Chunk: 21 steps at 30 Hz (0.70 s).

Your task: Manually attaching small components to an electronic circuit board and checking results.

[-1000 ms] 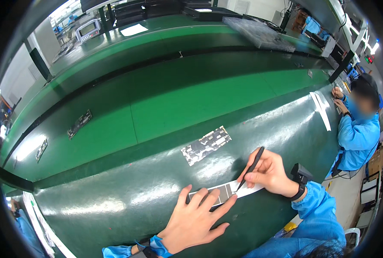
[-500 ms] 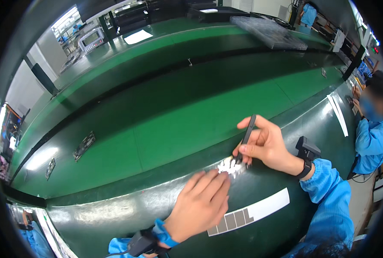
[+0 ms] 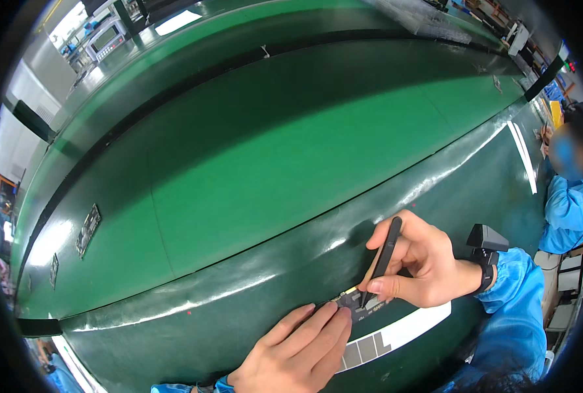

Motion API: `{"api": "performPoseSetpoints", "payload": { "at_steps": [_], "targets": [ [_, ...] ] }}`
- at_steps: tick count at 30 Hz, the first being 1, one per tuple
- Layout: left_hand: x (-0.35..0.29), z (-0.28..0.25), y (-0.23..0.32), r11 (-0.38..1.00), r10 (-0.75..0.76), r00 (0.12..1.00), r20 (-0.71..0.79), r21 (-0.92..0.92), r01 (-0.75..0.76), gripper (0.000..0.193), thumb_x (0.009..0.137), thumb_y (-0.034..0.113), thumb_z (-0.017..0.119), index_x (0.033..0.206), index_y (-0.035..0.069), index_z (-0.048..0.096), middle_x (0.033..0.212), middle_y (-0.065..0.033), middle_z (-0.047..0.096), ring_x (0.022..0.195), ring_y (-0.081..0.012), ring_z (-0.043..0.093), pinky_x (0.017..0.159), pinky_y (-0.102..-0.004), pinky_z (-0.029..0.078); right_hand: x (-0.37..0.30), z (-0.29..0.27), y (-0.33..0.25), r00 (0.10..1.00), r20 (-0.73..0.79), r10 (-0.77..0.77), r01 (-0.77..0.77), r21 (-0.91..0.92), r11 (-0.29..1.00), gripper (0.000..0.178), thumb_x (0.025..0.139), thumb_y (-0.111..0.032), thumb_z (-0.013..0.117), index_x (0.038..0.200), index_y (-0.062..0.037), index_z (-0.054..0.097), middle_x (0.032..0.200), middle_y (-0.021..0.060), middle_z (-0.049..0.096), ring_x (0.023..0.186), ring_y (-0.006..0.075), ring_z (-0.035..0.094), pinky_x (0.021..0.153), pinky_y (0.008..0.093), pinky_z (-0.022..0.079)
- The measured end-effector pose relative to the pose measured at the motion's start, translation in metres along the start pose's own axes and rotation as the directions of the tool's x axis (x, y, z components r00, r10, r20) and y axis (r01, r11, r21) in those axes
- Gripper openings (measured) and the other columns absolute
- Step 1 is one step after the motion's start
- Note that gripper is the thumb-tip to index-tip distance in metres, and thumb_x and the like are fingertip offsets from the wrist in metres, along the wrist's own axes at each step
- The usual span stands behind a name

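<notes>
Close to the near edge of the green work surface lies a small dark circuit board (image 3: 354, 299), gold-coloured along its far edge. My left hand (image 3: 298, 350) keeps the board's left end under its fingertips, fingers close together; the thumb is hidden. Black tweezers (image 3: 388, 249) are pinched in my right hand (image 3: 422, 262), tilted, with their tips down at the board's face. My right fingers cover part of the board's right end. Just nearer to me, a white strip with grey rectangular stickers (image 3: 368, 347) runs beside the board, its left end behind my left hand.
At the left lie several other circuit boards (image 3: 88, 230). White strips (image 3: 523, 157) rest at the right, near a co-worker in a blue sleeve (image 3: 563, 213). A clear plastic tray (image 3: 429, 23) and a grey device with a display (image 3: 105, 40) stand at the back.
The view has shifted. The board has come nearer to the sticker strip and its bright glare is gone, so its dark face shows. My right hand and the tweezers have moved along with it.
</notes>
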<state>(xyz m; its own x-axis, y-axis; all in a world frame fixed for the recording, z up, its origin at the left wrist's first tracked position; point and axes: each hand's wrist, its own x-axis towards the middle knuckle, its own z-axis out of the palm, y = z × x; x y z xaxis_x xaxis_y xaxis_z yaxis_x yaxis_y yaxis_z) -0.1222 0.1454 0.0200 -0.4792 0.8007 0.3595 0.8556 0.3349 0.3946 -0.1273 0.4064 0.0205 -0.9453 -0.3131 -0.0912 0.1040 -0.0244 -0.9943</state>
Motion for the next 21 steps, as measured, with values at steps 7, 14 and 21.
{"api": "performPoseSetpoints", "payload": {
  "at_steps": [7, 14, 21],
  "targets": [
    [0.012, -0.009, 0.015, 0.998, -0.062, 0.996, 0.066, 0.009, 0.061, 0.035, 0.080, 0.011, 0.066, 0.112, -0.001, 0.072, 0.123, -0.0139, 0.069, 0.117, -0.0293, 0.065, 0.105, -0.0448, 0.050, 0.001, -0.002, 0.001, 0.993, 0.065, -0.096, 0.103, -0.122, 0.987, 0.042, 0.090, 0.008, 0.070, 0.124, 0.0029, 0.046, 0.085, 0.0111, 0.074, 0.073, 0.0098, 0.070, 0.059, 0.0245, 0.053],
    [0.021, 0.005, 0.013, 0.997, -0.023, 0.993, 0.116, 0.076, 0.014, 0.049, 0.075, 0.013, 0.070, 0.123, 0.003, 0.068, 0.121, -0.0077, 0.063, 0.113, -0.0246, 0.058, 0.104, -0.0436, 0.044, -0.016, -0.011, 0.015, 0.836, -0.063, -0.545, 0.444, -0.506, 0.740, 0.043, 0.085, 0.008, 0.075, 0.119, 0.0056, 0.049, 0.090, 0.0111, 0.071, 0.075, 0.0140, 0.073, 0.060, 0.0255, 0.056],
    [0.003, 0.019, 0.036, 0.953, -0.005, 0.999, 0.040, 0.303, -0.007, 0.052, 0.076, 0.021, 0.071, 0.126, 0.005, 0.067, 0.125, -0.0055, 0.062, 0.115, -0.0241, 0.056, 0.097, -0.0505, 0.037, -0.104, -0.004, 0.024, 0.963, -0.189, -0.192, 0.198, 0.014, 0.980, 0.040, 0.087, 0.012, 0.072, 0.118, 0.0040, 0.047, 0.097, 0.0193, 0.073, 0.086, 0.0195, 0.074, 0.074, 0.0305, 0.062]
  ]
}}
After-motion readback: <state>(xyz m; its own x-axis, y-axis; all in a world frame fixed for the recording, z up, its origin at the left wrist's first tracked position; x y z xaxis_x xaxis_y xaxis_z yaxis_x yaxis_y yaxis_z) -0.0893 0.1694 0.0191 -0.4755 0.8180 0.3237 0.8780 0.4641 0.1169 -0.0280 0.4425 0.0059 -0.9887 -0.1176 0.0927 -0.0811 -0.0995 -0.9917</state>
